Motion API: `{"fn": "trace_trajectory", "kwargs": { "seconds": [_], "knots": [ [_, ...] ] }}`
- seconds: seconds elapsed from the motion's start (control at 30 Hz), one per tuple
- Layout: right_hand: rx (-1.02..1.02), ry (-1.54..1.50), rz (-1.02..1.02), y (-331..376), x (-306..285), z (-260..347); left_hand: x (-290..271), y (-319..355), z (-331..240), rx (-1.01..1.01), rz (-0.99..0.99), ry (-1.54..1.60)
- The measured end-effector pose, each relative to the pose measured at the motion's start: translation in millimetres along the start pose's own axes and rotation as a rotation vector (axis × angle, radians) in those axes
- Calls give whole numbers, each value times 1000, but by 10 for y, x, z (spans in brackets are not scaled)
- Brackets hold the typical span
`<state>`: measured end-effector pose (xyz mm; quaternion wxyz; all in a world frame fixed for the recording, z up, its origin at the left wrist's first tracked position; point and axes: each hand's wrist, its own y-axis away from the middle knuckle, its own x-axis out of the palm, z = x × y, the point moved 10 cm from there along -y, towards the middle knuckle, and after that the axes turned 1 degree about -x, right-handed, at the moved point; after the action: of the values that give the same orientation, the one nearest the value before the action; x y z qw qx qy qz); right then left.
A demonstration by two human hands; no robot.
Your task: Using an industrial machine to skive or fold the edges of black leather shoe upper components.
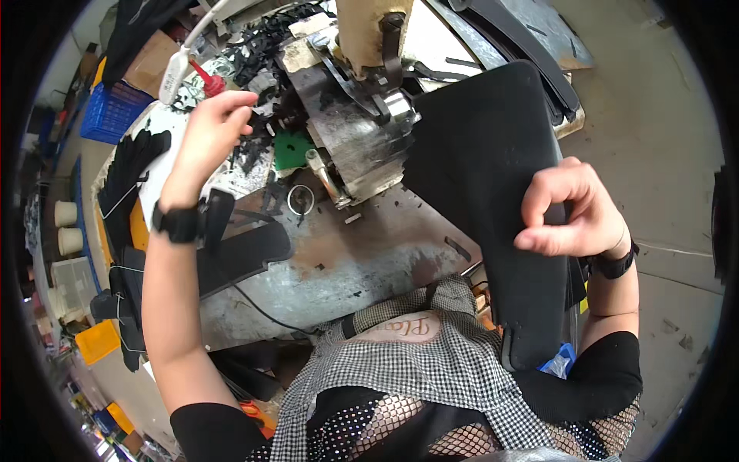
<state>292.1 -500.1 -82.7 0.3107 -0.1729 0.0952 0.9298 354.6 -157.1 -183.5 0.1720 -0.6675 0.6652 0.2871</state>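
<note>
The right hand (573, 212) has its fingers clamped on a large, matte black sheet (493, 177) hanging off the surface's (362, 262) right edge; the left hand (215, 123) is raised, fingers loosely curled, apparently empty.

A workshop is shown: a worn metal surface (369, 262) littered with black offcuts (269, 38), a heavy press machine (362, 131), and plastic crates (112, 112) stacked alongside.

A worn metal bench (362, 262) carries a press (354, 131) at twelve o'clock, a green scrap (292, 148) and wire ring (300, 199) beside it, black offcuts (269, 38) behind.
</note>
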Motion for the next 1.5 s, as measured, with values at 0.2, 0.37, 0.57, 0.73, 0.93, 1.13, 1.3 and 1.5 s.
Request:
{"fn": "trace_trajectory", "kwargs": {
  "seconds": [0.2,0.37,0.57,0.73,0.93,1.13,1.3,1.5],
  "knots": [
    [-290,355,321,-190,368,332,364,-670,384,9,117,-466],
    [-301,454,345,-295,392,332,471,-800,641,-137,354,-539],
    [-377,596,383,-361,606,365,204,-355,-175,369,-66,-740],
    [-498,797,434,-314,1040,221,99,927,-1023,263,-90,-215],
    [-668,947,431,-251,1914,-167,1396,1877,-1245,519,233,-681],
    [-603,868,299,-22,1958,-649,1799,1978,-384,362,281,-762],
    [-146,705,-10,243,1132,-1240,1699,2001,-354,462,131,-845],
    [-134,311,-333,390,1202,-1496,2164,1941,-631,629,117,-943]
  ]
}}
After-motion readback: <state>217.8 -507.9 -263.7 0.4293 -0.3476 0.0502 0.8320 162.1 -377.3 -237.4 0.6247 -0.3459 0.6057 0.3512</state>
